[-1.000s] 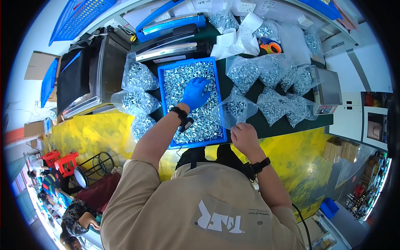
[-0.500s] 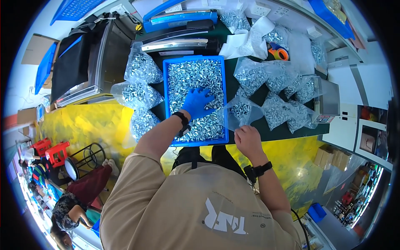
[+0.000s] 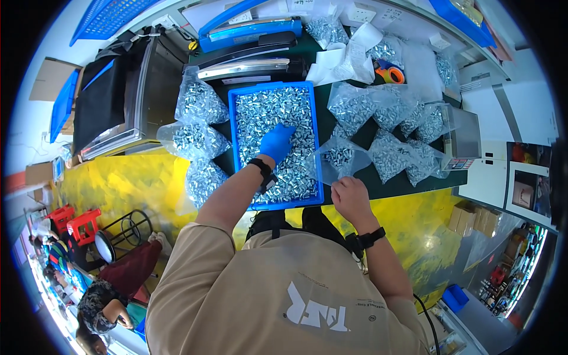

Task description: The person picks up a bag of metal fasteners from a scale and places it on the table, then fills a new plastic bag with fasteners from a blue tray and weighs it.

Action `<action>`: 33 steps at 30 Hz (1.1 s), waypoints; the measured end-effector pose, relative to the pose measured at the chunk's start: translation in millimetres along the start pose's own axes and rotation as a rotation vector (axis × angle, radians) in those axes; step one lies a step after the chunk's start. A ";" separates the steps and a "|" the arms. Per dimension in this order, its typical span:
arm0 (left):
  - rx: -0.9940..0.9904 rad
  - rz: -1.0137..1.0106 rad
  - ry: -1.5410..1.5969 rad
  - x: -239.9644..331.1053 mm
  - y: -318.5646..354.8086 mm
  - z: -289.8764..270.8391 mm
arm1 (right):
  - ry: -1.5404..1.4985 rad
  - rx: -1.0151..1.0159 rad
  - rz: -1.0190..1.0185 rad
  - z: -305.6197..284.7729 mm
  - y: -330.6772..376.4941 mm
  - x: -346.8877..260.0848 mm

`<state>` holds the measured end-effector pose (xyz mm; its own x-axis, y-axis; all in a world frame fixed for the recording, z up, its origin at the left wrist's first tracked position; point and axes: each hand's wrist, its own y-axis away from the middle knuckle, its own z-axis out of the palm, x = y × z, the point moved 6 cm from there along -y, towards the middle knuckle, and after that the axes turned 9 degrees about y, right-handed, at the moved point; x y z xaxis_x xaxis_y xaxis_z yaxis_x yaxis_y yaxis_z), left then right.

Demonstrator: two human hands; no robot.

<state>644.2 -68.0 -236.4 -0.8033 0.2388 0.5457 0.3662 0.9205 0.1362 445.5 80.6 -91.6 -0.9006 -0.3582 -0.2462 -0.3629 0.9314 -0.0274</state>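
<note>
A blue tray (image 3: 239,157) filled with small silvery metal parts (image 3: 266,112) lies on the dark green bench in front of me. My left hand (image 3: 276,143), in a blue glove, rests in the parts near the tray's middle, fingers curled into them. My bare right hand (image 3: 349,195) pinches the edge of a clear plastic bag (image 3: 338,157) that holds a few parts, just right of the tray.
Filled clear bags lie left of the tray (image 3: 195,139) and in a heap to the right (image 3: 390,112). A blue-lidded sealer machine (image 3: 248,29) stands behind, an orange tape roll (image 3: 390,74) at back right, a scale (image 3: 461,142) at right. The floor below is yellow.
My gloved left hand has stayed in the tray's parts while the view shifted a little. My right hand keeps its hold on the open bag.
</note>
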 end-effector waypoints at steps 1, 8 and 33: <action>-0.003 0.008 -0.002 -0.7 -3.7 -3.7 | -0.001 0.003 0.006 -0.9 0.6 0.1; -0.195 -0.633 1.278 -15.6 15.9 -27.3 | 0.002 0.020 0.014 4.1 8.0 6.0; 0.196 0.060 0.519 93.7 85.6 -29.7 | -0.007 -0.031 -0.083 -3.5 5.0 7.2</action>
<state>614.3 24.0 -149.1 -0.4291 0.1547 0.8899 0.2703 0.9621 -0.0369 436.4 82.4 -90.1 -0.8656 -0.4335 -0.2508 -0.4436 0.8960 -0.0177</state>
